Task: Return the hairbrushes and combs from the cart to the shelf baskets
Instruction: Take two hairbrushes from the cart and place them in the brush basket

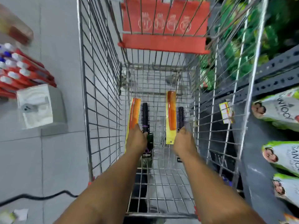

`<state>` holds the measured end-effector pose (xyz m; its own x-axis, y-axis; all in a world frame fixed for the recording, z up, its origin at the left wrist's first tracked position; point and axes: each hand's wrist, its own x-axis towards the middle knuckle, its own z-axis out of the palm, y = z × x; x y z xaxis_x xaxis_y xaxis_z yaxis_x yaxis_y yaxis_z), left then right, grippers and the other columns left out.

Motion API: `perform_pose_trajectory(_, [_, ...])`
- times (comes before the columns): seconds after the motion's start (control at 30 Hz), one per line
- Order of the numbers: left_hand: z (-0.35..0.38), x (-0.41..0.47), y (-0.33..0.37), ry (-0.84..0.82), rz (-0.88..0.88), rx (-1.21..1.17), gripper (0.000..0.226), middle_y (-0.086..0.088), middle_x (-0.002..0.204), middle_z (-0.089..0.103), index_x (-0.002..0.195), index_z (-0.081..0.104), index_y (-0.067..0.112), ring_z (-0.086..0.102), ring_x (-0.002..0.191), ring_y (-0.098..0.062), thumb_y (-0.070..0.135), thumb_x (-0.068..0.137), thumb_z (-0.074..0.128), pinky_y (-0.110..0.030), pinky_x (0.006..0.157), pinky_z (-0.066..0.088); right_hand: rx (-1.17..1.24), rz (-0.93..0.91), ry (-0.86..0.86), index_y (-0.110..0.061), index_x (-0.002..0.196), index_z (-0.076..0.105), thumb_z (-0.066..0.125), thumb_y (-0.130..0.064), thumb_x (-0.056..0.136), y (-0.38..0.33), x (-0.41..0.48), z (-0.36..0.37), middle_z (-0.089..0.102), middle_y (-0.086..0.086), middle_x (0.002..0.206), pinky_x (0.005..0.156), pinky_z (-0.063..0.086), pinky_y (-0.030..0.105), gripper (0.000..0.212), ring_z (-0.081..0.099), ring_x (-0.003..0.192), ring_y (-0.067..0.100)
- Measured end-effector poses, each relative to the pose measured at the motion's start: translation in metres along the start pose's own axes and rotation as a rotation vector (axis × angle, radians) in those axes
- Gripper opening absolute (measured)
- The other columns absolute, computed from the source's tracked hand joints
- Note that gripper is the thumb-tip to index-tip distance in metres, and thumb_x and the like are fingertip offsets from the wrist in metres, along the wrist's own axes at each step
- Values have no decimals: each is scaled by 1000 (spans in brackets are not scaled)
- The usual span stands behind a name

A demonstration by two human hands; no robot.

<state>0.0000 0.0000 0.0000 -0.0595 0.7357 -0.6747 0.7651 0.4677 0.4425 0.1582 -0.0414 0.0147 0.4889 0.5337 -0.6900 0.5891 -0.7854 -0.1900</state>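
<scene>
Both my arms reach down into a wire shopping cart (103, 97). My left hand (136, 139) grips an orange comb on a yellow card (134, 113) together with a black and purple round hairbrush (145, 117). My right hand (183, 141) holds a second orange comb on a yellow card (171, 115) and a second purple round hairbrush (180, 116). All four items point away from me, just above the cart's wire floor. No shelf baskets are in view.
The cart's red child-seat flap (163, 26) is at the far end. Right of the cart, dark shelves (275, 78) carry green and white packets (281, 109). On the left are red toothpaste boxes (21, 70), a white box (36, 105) and a black cable (40, 197) on the tiled floor.
</scene>
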Motion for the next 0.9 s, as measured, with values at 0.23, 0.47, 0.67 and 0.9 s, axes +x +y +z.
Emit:
perform_pose_trajectory(0.23, [16,25,11,135,-69,43,45,-10,107,68,117,57,11,62,95,-29,38,82,70,-32,64,39,-154,52,112,-1,142,27,48,-4,91,0,33,12,61,26,110,71,59,50,55,65,91,39])
perform_pose_trajectory(0.47, [18,29,15,169,-97,2,25,-13,97,71,99,64,8,58,80,-26,27,83,69,-30,66,40,-179,72,134,0,125,39,40,-4,93,-4,39,8,64,23,106,71,57,52,32,65,90,39])
perform_pose_trajectory(0.67, [8,24,22,177,-107,-50,43,-18,105,72,120,59,2,63,102,-36,25,85,67,-39,83,49,-46,57,182,-3,123,39,42,-6,93,-11,26,-5,62,22,105,69,58,51,30,64,88,38])
perform_pose_trajectory(0.9, [-24,3,43,201,-23,-118,51,-14,91,75,128,58,8,65,85,-29,24,82,70,-33,76,48,-1,-14,257,-6,126,39,54,-10,90,-25,-3,-36,64,18,107,67,58,45,39,65,88,35])
